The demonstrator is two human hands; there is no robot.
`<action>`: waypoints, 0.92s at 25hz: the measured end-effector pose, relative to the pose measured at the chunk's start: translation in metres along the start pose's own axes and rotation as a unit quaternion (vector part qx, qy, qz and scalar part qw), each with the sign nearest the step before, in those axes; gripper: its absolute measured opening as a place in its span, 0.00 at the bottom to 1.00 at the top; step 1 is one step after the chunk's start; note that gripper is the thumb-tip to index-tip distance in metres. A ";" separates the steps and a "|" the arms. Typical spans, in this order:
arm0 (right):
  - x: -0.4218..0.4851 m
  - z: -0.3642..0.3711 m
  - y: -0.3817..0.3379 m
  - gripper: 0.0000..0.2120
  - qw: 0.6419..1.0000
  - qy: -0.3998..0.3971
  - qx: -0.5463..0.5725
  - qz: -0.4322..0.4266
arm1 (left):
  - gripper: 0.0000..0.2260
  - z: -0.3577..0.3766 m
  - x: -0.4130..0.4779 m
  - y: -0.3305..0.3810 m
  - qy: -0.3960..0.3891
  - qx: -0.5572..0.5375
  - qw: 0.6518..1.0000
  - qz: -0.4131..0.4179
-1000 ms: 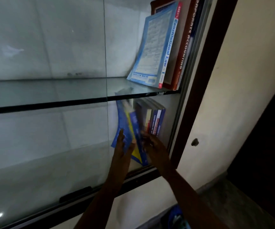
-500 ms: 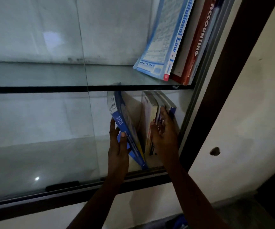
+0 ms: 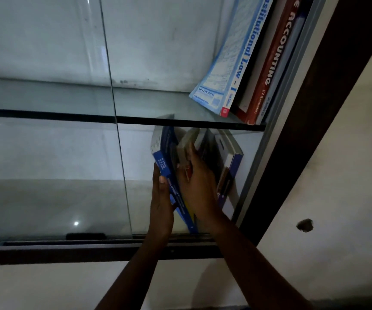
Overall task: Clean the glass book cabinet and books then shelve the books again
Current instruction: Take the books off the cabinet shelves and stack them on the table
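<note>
On the lower shelf of the glass cabinet a blue book stands tilted to the left. My left hand lies flat against its left cover, fingers straight, thumb on the spine. My right hand grips a pale-edged book just right of the blue one, fingers curled around it. Further right, more books lean against the cabinet's right side. On the glass shelf above, a light blue law book and a red accounting book lean to the right.
A sliding glass pane edge runs top to bottom left of the books. The dark wooden frame borders the cabinet on the right, and the dark bottom rail runs below. A cream wall with a small hole lies to the right.
The view has come closer to the shelf. My right hand moved left from the far books onto the pale-edged book, and the blue book now stands more upright against my left hand.
</note>
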State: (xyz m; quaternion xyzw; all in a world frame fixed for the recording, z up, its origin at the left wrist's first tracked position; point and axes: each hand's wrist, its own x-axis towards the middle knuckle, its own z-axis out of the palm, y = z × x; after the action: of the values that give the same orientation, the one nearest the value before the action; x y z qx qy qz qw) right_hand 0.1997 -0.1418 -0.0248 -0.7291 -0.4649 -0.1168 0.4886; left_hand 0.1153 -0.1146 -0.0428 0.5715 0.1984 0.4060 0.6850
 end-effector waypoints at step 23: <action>-0.018 0.012 0.028 0.16 0.965 -0.034 -0.171 0.197 | 0.31 -0.009 0.007 -0.032 0.102 0.047 0.993 0.042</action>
State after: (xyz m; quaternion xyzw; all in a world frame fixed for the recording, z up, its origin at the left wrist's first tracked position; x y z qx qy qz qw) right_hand 0.2085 -0.1446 -0.0595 -0.8823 -0.3018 -0.0713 0.3540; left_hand 0.1234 -0.1046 -0.0741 0.5660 0.2622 0.4808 0.6162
